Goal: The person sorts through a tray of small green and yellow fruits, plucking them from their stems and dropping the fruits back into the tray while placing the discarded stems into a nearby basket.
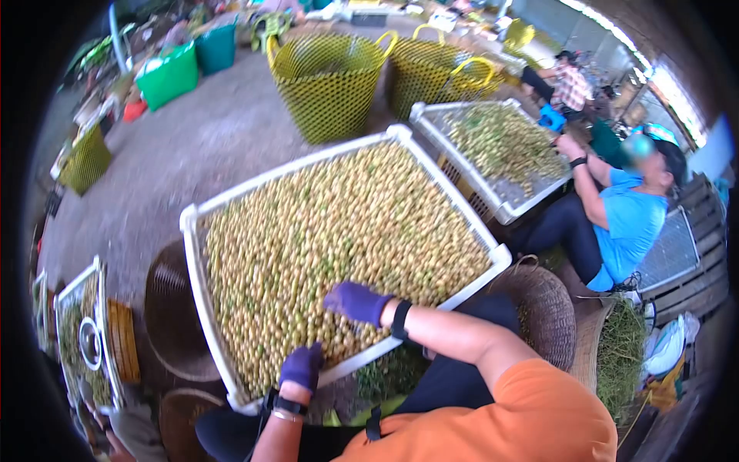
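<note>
A large white-framed tray (194,266) holds a layer of small round tan fruits (331,223) with bits of green among them. My right hand (356,302), in a purple glove, rests on the fruits near the tray's front edge, its fingers pointing left. Nearer the front rim, my left hand (302,365), also purple-gloved, touches the fruits with its fingers forward. The fingertips of both hands are too small and blurred to show whether they grip anything.
A person in blue (631,223) sits at a second tray (504,209) on the right. Yellow woven baskets (331,88) stand behind. Brown baskets (173,316) flank my tray. Another tray (109,362) lies at left; a person in plaid (571,85) sits farther back.
</note>
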Motion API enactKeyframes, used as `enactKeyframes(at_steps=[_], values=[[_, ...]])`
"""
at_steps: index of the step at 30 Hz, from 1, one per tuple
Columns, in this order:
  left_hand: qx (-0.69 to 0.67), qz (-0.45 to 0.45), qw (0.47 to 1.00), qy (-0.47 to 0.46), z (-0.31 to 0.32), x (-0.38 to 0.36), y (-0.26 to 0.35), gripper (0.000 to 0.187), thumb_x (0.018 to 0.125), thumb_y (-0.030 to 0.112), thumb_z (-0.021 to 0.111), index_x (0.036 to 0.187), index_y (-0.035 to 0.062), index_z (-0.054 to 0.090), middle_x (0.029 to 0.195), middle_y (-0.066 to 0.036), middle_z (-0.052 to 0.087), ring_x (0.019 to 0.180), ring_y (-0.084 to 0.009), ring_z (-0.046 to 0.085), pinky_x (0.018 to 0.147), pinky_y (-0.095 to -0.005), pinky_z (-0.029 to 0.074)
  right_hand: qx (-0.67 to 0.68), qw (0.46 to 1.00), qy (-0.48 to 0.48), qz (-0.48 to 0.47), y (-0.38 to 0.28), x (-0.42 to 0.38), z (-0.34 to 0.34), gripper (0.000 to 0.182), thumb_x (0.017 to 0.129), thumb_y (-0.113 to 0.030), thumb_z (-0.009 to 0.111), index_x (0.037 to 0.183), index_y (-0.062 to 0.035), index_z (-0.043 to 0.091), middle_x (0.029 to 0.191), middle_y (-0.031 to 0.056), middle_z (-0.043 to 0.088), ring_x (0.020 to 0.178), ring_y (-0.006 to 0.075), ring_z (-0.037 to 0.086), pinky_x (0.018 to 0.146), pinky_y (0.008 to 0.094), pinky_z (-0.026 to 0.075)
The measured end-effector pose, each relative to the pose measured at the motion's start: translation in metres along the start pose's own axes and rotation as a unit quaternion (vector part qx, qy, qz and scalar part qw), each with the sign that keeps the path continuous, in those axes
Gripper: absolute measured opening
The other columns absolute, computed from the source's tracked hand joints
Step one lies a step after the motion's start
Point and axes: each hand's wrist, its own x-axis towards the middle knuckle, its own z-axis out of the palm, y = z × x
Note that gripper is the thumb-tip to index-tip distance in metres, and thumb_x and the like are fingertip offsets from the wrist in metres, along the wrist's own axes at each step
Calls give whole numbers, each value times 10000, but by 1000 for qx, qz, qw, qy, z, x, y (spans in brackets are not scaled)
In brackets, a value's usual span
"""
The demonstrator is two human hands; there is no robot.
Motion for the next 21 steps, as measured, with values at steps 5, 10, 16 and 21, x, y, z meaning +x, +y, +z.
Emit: enactKeyframes(at_steps=[5, 10, 16, 21], values=[[3, -45, 997, -63, -15, 5, 12, 211, 868, 226, 553, 1047, 150, 634, 861, -167, 639, 808, -359, 637, 676, -473, 507, 27, 999, 44, -11, -15, -5, -11, 193, 877, -258, 564, 895, -87, 652, 830, 176, 642, 787, 379, 612, 698, 467, 466], [36, -56, 993, -98, -19, 7, 17, 201, 870, 221, 535, 1023, 154, 647, 909, -161, 652, 861, -353, 644, 734, -454, 518, 105, 989, 103, 21, -19, -4, -8, 247, 881, -232, 593, 1018, -30, 633, 939, 188, 662, 869, 367, 633, 761, 437, 490], [46, -68, 991, -105, -18, 10, 21, 220, 874, 248, 515, 980, 119, 659, 916, -162, 663, 863, -357, 648, 765, -462, 517, 56, 997, 38, 42, -25, -6, -20, 259, 877, -259, 586, 1025, -49, 621, 892, 186, 654, 832, 365, 628, 721, 428, 483], [31, 14, 988, -153, -15, 22, -7, 333, 884, 412, 457, 934, 165, 675, 938, -155, 682, 880, -336, 658, 761, -463, 517, 60, 995, 75, 3, -7, 0, -10, 259, 922, -286, 515, 961, -45, 600, 927, 178, 641, 863, 351, 615, 732, 437, 467]])
